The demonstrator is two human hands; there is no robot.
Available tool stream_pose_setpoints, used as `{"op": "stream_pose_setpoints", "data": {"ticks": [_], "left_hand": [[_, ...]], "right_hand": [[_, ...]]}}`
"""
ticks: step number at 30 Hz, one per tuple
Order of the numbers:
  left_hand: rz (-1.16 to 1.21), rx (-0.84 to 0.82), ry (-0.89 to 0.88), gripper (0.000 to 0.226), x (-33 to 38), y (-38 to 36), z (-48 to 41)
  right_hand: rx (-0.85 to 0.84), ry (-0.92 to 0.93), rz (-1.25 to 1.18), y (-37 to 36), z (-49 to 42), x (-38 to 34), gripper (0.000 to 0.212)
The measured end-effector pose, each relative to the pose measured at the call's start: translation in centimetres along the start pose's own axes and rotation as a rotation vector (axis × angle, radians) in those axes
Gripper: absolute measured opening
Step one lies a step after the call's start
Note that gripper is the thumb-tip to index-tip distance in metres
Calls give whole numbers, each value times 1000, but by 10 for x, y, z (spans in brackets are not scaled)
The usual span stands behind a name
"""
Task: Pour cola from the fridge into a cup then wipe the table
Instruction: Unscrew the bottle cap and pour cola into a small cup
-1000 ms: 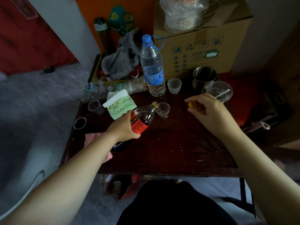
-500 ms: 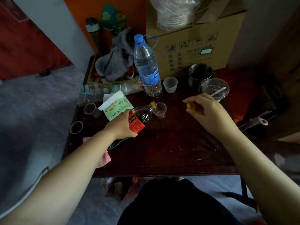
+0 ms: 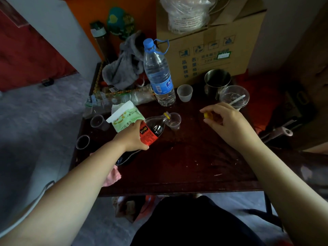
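Note:
My left hand (image 3: 132, 137) grips a small cola bottle (image 3: 154, 128) with a red label, tilted steeply to the right. Its open mouth rests at the rim of a small clear plastic cup (image 3: 174, 121) on the dark wooden table (image 3: 186, 164). A little dark liquid lies in the cup's bottom. My right hand (image 3: 224, 120) hovers to the right of the cup and pinches the yellow bottle cap (image 3: 206, 115) between its fingertips. A pink cloth (image 3: 111, 176) lies at the table's left front edge, partly under my left forearm.
A tall water bottle (image 3: 158, 77), another small cup (image 3: 184, 93), a steel mug (image 3: 216, 81), a lidded clear cup (image 3: 234, 97) and a cardboard box (image 3: 209, 45) stand at the back. A tissue pack (image 3: 126, 118), two small cups (image 3: 97, 121) and a grey cloth (image 3: 124, 68) sit on the left.
The bottle has tipped further, its mouth now against the cup's rim. My right hand has stayed in place with the cap.

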State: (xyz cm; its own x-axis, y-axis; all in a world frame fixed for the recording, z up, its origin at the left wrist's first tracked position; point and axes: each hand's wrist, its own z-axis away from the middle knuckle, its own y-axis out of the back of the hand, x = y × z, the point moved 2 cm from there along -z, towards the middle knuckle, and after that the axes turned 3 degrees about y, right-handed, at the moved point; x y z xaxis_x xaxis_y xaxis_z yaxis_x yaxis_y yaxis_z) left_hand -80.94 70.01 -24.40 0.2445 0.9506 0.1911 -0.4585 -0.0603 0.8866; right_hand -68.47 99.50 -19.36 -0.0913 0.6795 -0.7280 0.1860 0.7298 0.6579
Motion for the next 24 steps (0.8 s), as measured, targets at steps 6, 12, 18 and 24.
{"op": "stream_pose_setpoints", "data": {"ticks": [6,12,18,24], "left_hand": [[-15,-8,2,100,0,2,-2],[-40,-9,3,100,2,3,-4],[-54,-19,16,100,1,3,-5],[-67,-23,20,101,-2,4,-5]], "right_hand": [[0,-6,-11,0,-1,0,29],[-7,-9,-7,0,-1,1,28],[-9,-16,-4,1,-1,2,28],[-13,-13,-5,0,-1,3,28]]}}
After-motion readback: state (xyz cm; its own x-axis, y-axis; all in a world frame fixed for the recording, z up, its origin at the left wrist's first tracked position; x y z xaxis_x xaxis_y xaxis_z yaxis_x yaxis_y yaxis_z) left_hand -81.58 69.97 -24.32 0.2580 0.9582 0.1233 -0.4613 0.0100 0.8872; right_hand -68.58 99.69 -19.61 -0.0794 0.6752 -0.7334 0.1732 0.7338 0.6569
